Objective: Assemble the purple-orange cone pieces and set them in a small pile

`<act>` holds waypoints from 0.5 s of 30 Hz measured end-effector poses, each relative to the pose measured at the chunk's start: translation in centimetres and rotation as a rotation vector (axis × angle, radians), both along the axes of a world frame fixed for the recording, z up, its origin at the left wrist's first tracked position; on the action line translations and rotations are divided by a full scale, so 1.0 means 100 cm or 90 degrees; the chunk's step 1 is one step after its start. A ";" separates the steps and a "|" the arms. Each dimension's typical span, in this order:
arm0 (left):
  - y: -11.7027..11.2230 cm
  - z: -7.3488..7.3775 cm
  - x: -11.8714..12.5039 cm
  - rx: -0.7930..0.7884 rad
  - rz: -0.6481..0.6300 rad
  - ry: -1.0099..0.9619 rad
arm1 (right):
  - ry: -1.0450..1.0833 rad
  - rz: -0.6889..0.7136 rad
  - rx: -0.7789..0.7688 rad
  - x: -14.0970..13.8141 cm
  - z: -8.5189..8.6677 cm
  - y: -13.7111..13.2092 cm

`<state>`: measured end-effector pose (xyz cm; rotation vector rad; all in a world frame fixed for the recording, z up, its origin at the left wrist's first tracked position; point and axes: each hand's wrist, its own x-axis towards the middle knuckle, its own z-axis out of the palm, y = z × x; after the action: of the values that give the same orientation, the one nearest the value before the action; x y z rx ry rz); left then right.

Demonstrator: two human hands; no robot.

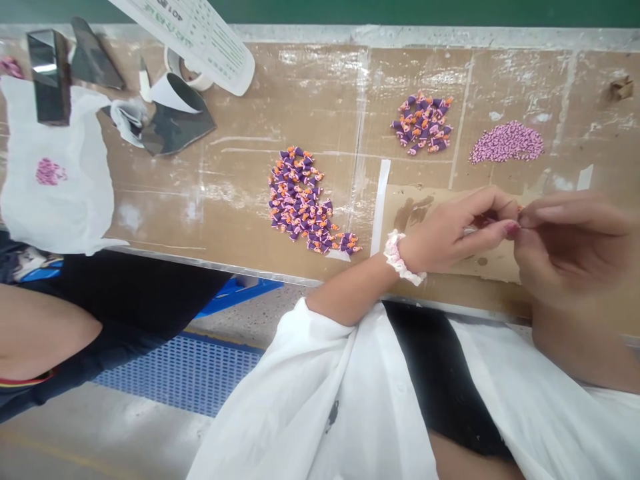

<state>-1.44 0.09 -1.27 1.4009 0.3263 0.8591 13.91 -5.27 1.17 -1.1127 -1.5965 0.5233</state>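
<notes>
My left hand (473,223), with a lacy white-pink band at the wrist, is closed in a pinch. Its fingertips meet those of my right hand (575,243), which is also pinched and slightly blurred. A speck of orange shows between the fingertips; the thing itself is mostly hidden. Beneath both hands lies a light brown board (480,261) with a dark stain. Just beyond them are a round cluster of small purple, orange and pink figures (424,123) and a heap of tiny pink pieces (507,143). A larger group of the same figures (300,200) lies to the left.
At the far left, a white plastic sheet (85,213) carries pink bits and a dark box-shaped thing (49,77). Nearby are a curled grey sheet (183,120), a tape roll (197,80) and a printed white container (220,50). Another person's leg (45,333) is beside the table.
</notes>
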 end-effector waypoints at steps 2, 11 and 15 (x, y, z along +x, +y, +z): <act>0.001 0.000 -0.001 0.067 0.040 0.012 | 0.002 -0.004 -0.020 -0.001 0.003 0.000; 0.005 0.009 -0.004 0.308 0.160 0.112 | 0.033 0.019 -0.036 -0.002 0.002 0.001; 0.005 0.013 -0.007 0.288 0.130 0.177 | 0.045 -0.008 -0.018 -0.002 0.000 0.000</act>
<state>-2.11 0.61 0.07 1.9413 0.5154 0.9414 13.69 -5.26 1.21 -1.1133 -1.5248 0.5730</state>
